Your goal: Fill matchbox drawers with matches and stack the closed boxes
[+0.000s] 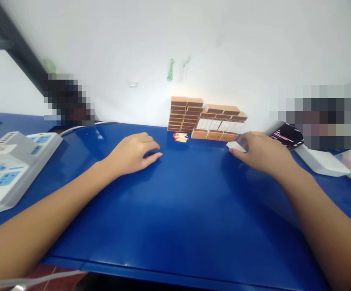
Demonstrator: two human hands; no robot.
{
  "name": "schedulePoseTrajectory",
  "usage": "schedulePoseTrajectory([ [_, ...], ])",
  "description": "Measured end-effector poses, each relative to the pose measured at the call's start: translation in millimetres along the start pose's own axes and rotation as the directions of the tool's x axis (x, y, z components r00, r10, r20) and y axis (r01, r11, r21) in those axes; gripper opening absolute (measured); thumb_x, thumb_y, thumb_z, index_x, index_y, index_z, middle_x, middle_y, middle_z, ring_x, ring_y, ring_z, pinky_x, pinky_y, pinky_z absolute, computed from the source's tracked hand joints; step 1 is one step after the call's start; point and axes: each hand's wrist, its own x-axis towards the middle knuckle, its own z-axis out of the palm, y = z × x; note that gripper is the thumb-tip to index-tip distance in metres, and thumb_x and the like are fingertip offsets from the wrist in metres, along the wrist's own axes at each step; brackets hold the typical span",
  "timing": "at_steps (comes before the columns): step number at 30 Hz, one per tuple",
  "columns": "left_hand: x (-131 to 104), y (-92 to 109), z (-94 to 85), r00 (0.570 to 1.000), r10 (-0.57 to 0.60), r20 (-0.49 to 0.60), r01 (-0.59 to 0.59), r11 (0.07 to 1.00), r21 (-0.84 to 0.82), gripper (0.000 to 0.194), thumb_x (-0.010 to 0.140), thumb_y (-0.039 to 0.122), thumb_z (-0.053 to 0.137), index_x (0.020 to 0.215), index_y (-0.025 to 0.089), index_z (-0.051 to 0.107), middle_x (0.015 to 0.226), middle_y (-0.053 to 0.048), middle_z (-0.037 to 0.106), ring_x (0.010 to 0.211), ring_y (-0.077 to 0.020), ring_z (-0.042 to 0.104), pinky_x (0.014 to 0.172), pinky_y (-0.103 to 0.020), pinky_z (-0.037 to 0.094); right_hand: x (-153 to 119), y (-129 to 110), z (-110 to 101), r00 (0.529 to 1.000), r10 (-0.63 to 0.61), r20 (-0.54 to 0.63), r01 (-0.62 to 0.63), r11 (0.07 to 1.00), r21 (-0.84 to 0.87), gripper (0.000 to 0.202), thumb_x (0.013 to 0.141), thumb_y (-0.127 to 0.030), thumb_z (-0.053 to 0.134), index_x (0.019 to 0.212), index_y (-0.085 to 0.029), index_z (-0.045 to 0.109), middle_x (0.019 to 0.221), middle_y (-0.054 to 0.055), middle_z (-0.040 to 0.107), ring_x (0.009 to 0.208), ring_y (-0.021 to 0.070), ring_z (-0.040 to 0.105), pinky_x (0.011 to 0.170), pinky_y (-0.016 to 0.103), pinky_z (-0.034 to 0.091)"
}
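Two hands: left hand (134, 151) fingers curled, empty; right hand (261, 153) pinching white tray (235, 146).

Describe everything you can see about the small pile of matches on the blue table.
The pile of matches is a small loose heap of pale wooden sticks with red heads, mostly lying side by side, flat on the blue table. It sits just in front of the taller stack of brown matchboxes, near the white wall. No hand touches it; the left hand rests nearby, to its left.
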Motion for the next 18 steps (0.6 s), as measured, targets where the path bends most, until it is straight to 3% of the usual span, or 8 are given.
schedulePoseTrajectory([
  [2, 0.3, 5.7, 0.0, 1.0, 0.014, -0.016, -0.014, 1.0, -0.019, 0.026, 0.103, 0.036, 0.058, 0.106, 0.017, 0.075, 0.098, -0.009, 0.075, 0.091, -0.0238, 0.069, 0.083, -0.037, 0.055, -2.3, -6.8, -5.6, 0.999, -0.026, -0.019, 0.028, 0.994, 0.105, 0.04, 0.092, -0.048, 0.068, 0.116, -0.016, 0.067, 0.105, 0.014, 0.075, 0.093, 0.0298, 0.069, 0.074, 0.037, 0.047],
  [4, 1.0, 14.3, -0.8, 0.999, 0.011, -0.04, -0.013, 0.998, -0.061, 0.029, 0.104, 0.039, 0.058, 0.111, 0.016, 0.074, 0.1, -0.009, 0.075, 0.094, -0.0239, 0.069, 0.085, -0.038, 0.056, -10.0, -23.9, -13.9, 0.989, -0.137, -0.062, 0.15, 0.939, 0.311, 0.04, 0.09, -0.046, 0.073, 0.116, -0.016, 0.068, 0.103, 0.011, 0.076, 0.083, 0.0248, 0.069, 0.073, 0.035, 0.049],
  [6, 1.9, 24.3, -2.3, 0.998, -0.007, -0.055, 0.001, 0.992, -0.123, 0.037, 0.102, 0.045, 0.061, 0.121, 0.015, 0.071, 0.102, -0.009, 0.075, 0.098, -0.0244, 0.069, 0.088, -0.039, 0.056, -23.6, -49.9, -22.3, 0.953, -0.28, -0.112, 0.297, 0.803, 0.516, 0.041, 0.089, -0.045, 0.075, 0.119, -0.019, 0.068, 0.096, 0.006, 0.076, 0.074, 0.0198, 0.066, 0.069, 0.032, 0.049],
  [9, 2.4, 37.3, -4.1, 1.0, 0.004, -0.006, -0.006, 0.978, -0.208, 0.059, 0.094, 0.059, 0.069, 0.132, 0.015, 0.066, 0.111, -0.011, 0.073, 0.102, -0.0265, 0.066, 0.09, -0.041, 0.056, -47.7, -90.1, -29.7, 0.878, -0.472, -0.081, 0.405, 0.643, 0.65, 0.033, 0.092, -0.04, 0.074, 0.122, -0.024, 0.069, 0.086, 0.001, 0.072, 0.071, 0.0161, 0.064, 0.066, 0.028, 0.049],
  [11, 2.2, 42.3, -3.8, 0.998, 0.021, 0.053, -0.006, 0.963, -0.271, 0.052, 0.092, 0.059, 0.071, 0.123, 0.017, 0.071, 0.108, -0.01, 0.072, 0.098, -0.0252, 0.065, 0.086, -0.039, 0.055, -58.8, -106.1, -30.0, 0.839, -0.537, -0.086, 0.446, 0.588, 0.675, 0.032, 0.094, -0.036, 0.073, 0.123, -0.025, 0.068, 0.093, 0.001, 0.073, 0.073, 0.0151, 0.064, 0.069, 0.028, 0.05],
  [14, 1.7, 44.4, -1.3, 0.993, 0.023, 0.117, 0.019, 0.938, -0.346, 0.036, 0.093, 0.053, 0.072, 0.105, 0.02, 0.076, 0.1, -0.007, 0.07, 0.093, -0.0224, 0.063, 0.081, -0.036, 0.052, -58.6, -107.4, -25.0, 0.837, -0.536, -0.107, 0.451, 0.567, 0.689, 0.03, 0.095, -0.041, 0.072, 0.121, -0.026, 0.069, 0.1, 0.002, 0.073, 0.074, 0.0145, 0.063, 0.069, 0.028, 0.049],
  [18, 1.0, 43.4, 0.9, 0.992, 0.014, 0.128, 0.035, 0.928, -0.371, 0.035, 0.093, 0.052, 0.072, 0.103, 0.019, 0.076, 0.095, -0.006, 0.069, 0.091, -0.0216, 0.061, 0.081, -0.035, 0.051, -28.3, -94.9, -14.4, 0.905, -0.385, -0.182, 0.397, 0.606, 0.689, 0.022, 0.099, -0.04, 0.065, 0.111, -0.023, 0.071, 0.096, 0.003, 0.074, 0.073, 0.0157, 0.062, 0.069, 0.03, 0.049],
])
